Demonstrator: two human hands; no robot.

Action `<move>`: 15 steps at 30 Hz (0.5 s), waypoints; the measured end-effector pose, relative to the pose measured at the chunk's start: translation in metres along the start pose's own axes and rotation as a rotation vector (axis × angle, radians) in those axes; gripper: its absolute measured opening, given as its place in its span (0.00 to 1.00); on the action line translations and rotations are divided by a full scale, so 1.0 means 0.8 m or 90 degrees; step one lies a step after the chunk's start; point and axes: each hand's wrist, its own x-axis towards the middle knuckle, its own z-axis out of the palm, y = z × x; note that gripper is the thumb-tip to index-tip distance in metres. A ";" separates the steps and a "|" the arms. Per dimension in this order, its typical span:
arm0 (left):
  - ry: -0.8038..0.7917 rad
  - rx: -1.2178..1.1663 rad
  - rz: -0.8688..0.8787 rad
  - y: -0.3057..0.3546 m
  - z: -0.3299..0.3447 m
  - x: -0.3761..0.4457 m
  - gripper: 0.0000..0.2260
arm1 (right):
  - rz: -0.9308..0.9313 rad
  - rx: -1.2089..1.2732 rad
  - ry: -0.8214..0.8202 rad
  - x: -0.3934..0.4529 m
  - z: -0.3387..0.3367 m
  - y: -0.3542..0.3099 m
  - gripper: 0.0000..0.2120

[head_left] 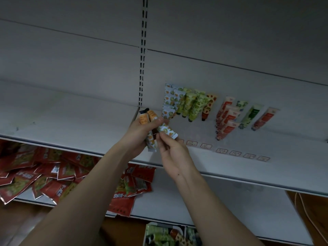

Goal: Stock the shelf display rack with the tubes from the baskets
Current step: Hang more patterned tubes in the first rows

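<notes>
My left hand [142, 132] grips a bunch of small tubes [147, 118], orange ones with dark caps on top and one with an orange-fruit print hanging below. My right hand [170, 148] pinches a single white tube with an orange-and-green fruit print [166, 130], right beside the bunch. Both hands are raised over the front of the white shelf [71, 121]. On that shelf, rows of tubes stand to the right: fruit-print white ones [170, 98], green ones [192, 105], and red-and-white ones [227, 118].
A slotted upright [143, 50] splits the white back panel. Price labels [236, 153] line the shelf's front edge. Several red packets [44, 174] lie heaped on the shelf below. A basket with more tubes [170, 235] sits at the bottom.
</notes>
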 end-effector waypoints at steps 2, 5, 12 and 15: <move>-0.018 0.015 0.004 0.000 0.003 0.001 0.15 | 0.011 0.048 0.014 0.002 -0.001 0.002 0.10; -0.045 0.037 0.011 0.002 0.001 0.002 0.14 | 0.010 0.091 0.030 0.003 -0.008 -0.003 0.07; 0.062 0.093 0.047 0.011 -0.027 0.005 0.14 | -0.018 0.028 0.030 0.005 -0.034 -0.050 0.08; 0.087 0.156 0.022 0.005 -0.032 0.008 0.13 | -0.022 0.030 0.025 0.012 -0.040 -0.072 0.06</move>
